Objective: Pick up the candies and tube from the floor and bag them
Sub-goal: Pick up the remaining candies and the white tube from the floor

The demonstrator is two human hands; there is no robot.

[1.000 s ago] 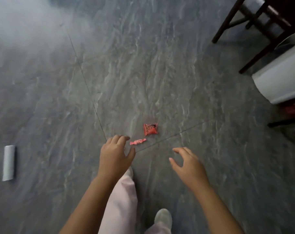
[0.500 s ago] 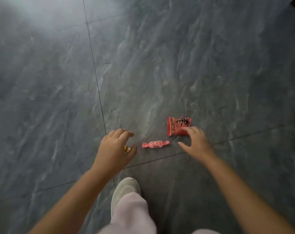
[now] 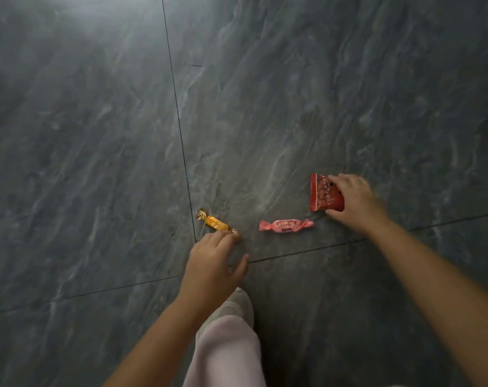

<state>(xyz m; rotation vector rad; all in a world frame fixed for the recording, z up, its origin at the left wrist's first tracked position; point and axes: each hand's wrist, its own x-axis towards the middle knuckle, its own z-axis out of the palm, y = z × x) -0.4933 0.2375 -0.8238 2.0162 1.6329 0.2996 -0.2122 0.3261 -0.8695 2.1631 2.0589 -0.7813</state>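
Three candies lie on the dark grey stone floor. A gold-wrapped candy (image 3: 215, 222) lies at the left, and the fingertips of my left hand (image 3: 213, 263) touch its near twisted end, thumb spread apart. In the middle rests a pink twist-wrapped candy (image 3: 286, 225), untouched. At the right lies a red square packet (image 3: 322, 195); my right hand (image 3: 354, 199) covers its right side, fingers over the top edge and thumb at the bottom edge. No tube and no bag are in view.
My pale shoe (image 3: 234, 308) and pink trouser leg (image 3: 226, 356) stand just behind the left hand. Thin dark tile seams cross the floor near the candies.
The view has come closer to the floor. My left hand has drawn back, uncovering the gold candy. My right hand has slid further over the red packet and closed on it.
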